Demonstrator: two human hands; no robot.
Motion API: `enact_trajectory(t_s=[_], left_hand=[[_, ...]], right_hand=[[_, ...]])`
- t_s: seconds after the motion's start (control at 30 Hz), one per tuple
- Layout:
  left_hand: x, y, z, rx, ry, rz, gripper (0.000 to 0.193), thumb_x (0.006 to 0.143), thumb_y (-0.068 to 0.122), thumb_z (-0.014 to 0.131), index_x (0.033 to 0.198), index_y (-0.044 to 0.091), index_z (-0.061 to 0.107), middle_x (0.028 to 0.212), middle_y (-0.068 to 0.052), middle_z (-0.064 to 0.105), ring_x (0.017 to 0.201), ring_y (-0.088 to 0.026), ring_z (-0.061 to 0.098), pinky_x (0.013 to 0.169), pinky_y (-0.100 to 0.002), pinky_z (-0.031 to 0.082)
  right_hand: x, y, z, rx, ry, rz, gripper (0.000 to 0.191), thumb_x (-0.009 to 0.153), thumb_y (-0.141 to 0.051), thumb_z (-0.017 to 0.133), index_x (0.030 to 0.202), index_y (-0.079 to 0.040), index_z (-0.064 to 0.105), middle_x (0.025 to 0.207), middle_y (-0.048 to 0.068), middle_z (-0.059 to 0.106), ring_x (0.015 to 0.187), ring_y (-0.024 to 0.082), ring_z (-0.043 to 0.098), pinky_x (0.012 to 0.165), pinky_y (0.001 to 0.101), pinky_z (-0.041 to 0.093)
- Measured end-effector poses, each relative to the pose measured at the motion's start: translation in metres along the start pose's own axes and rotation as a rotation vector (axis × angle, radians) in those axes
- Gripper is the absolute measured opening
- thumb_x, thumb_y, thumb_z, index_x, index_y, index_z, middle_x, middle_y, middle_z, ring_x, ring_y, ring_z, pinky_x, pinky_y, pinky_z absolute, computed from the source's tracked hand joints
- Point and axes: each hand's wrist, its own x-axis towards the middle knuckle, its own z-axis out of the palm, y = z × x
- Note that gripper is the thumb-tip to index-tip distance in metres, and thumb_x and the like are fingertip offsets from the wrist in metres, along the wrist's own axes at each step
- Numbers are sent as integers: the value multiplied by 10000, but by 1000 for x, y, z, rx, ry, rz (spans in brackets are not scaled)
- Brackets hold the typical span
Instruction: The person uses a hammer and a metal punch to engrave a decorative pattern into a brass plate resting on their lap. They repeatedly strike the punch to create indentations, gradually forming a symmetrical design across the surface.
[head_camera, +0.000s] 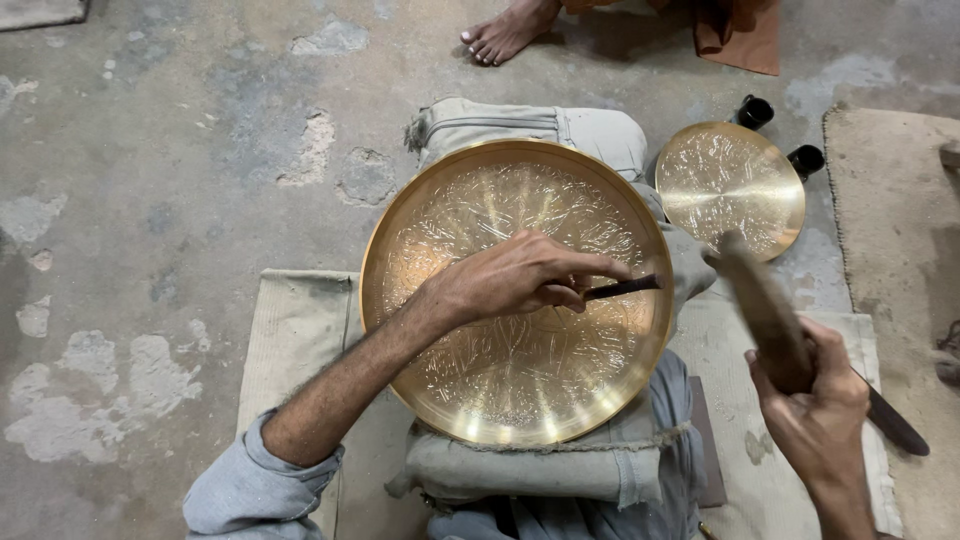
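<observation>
I observe a large engraved brass plate lying tilted on a folded cloth pad, itself resting on the person's lap above a floor mat. The left hand rests on the plate's centre, fingers clenched round a thin dark chisel whose tip I cannot make out against the engraving. The right hand is closed on the handle of a hammer, raised beside the plate's right rim; its head is motion-blurred and its shape is unclear. A dark blade-like tool lies on the mat, partly hidden behind that hand. Beyond, a smaller brass plate covers most of two black cups. At the top edge, another person's bare foot is cut off.
</observation>
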Motion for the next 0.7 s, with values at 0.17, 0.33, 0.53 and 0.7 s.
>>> enact_trajectory(t_s=[0.17,0.33,0.53,0.7], left_hand=[[-2,-2,0,-19,1,3,592,895,102,723,1420,318,556,937,49,794,784,-67,753,794,-298,685],[0,-1,0,0,-14,-33,592,875,114,733,1408,307,566,908,52,786,761,-65,743,764,-270,688],[-2,-1,-2,-19,16,25,606,879,106,728,1425,297,552,912,55,785,769,-55,743,789,-267,677],[-2,-1,0,-13,23,32,590,886,116,738,1416,304,559,909,57,784,761,-55,740,794,-272,678]], right_hand=[[-1,-2,0,25,-6,-56,470,874,-40,728,1299,-110,540,1018,136,721,871,246,713,750,385,612],[0,-9,-2,171,-31,24,482,885,-74,743,1325,-91,547,964,124,727,837,212,711,730,372,618],[0,-6,-4,147,-7,43,464,898,-95,767,1293,-45,528,954,134,705,809,190,700,711,370,590],[0,-2,-1,-239,31,-74,454,891,-28,710,1319,-125,594,1014,137,739,771,216,708,674,382,613]])
